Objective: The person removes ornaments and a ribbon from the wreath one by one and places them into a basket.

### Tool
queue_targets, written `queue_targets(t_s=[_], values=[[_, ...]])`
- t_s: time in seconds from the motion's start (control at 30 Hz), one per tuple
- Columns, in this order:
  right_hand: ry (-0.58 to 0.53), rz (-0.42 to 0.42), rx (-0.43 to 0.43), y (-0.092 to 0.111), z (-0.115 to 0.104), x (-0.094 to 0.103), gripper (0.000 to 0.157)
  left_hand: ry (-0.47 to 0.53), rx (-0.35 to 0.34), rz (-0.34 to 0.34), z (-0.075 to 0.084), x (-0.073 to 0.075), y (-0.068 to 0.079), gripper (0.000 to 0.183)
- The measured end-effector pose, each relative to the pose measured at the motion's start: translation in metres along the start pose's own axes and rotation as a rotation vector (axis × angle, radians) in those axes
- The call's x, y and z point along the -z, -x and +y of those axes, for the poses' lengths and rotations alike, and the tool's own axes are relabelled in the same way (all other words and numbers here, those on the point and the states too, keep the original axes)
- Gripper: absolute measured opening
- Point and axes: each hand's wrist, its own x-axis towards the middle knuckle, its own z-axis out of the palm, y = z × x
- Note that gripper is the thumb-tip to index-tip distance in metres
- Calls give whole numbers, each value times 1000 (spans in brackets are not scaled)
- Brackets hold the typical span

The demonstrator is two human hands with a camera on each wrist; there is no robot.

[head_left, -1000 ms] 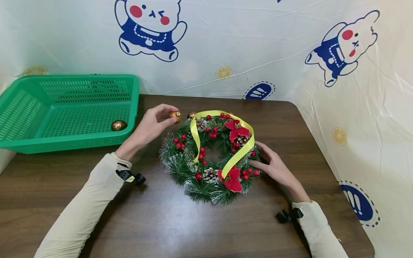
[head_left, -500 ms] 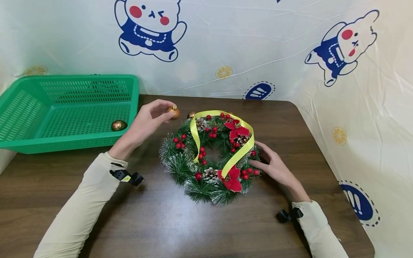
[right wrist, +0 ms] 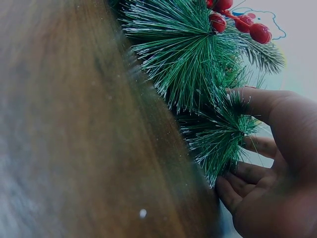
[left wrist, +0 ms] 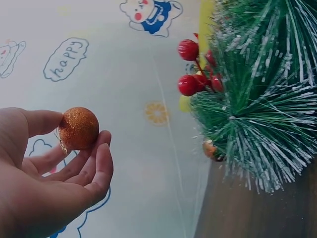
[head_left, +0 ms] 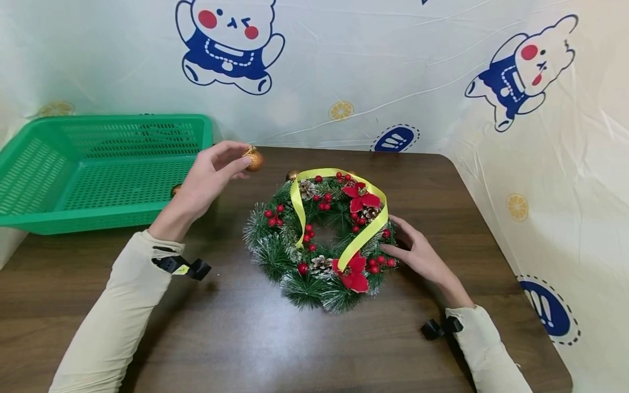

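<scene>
My left hand (head_left: 199, 183) pinches a glittery orange-gold Christmas bauble (head_left: 254, 160) between thumb and fingers, held up between the basket and the wreath. The left wrist view shows this bauble (left wrist: 79, 128) with its cap turned down toward the palm. A frosted green Christmas wreath (head_left: 272, 259) lies on the table, dressed with red berries, red flowers, pinecones and a yellow ribbon (head_left: 363, 238). At its right edge my right hand (head_left: 420, 256) grips the greenery, thumb on the near side. In the right wrist view its fingers (right wrist: 250, 172) curl behind a sprig.
A green plastic basket (head_left: 88, 219) stands at the left, with a shiny bauble (head_left: 174, 189) inside, partly hidden by my left hand. Another gold bauble (head_left: 292, 175) peeks out at the wreath's back edge. A printed white sheet (head_left: 314, 71) hangs behind the brown table (head_left: 255, 338).
My left hand has moved left and away from the wreath toward the basket, carrying the bauble, and now covers part of the bauble in the basket. Right hand and wreath have stayed still.
</scene>
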Motion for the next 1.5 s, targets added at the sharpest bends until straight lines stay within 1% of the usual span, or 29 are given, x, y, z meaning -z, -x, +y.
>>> queue_targets(t_s=[0.1, 0.2, 0.47, 0.57, 0.83, 0.97, 1.07, 1.13, 1.3, 1.4, 1.5], values=[[1, -5, 3, -2, 0, -3, 66, 63, -2, 3, 4, 8, 6, 38], [0, -10, 11, -2, 0, -4, 66, 98, -3, 16, 8, 17, 13, 38], [9, -1, 4, 2, -1, 1, 65, 48, 0, 78, 16, 41, 26, 40], [15, 1, 8, 2, -1, 3, 65, 66, -9, 103, 18, 50, 30, 39], [17, -5, 16, 2, 2, 2, 66, 221, -51, 161, 21, 72, 42, 36], [20, -4, 15, 2, 1, 3, 66, 297, -72, 180, 21, 82, 47, 35], [21, -1, 9, 2, 1, 4, 66, 330, -80, 190, 19, 87, 50, 35], [21, 1, 8, 2, 0, 4, 66, 334, -71, 198, 17, 90, 52, 35], [26, 0, 10, 2, 1, 4, 66, 300, -37, 211, 8, 99, 58, 36], [28, 0, 10, 2, 1, 4, 66, 308, -36, 221, 3, 106, 62, 38], [25, -2, 10, 2, 2, 3, 66, 340, -35, 240, 0, 114, 63, 39]])
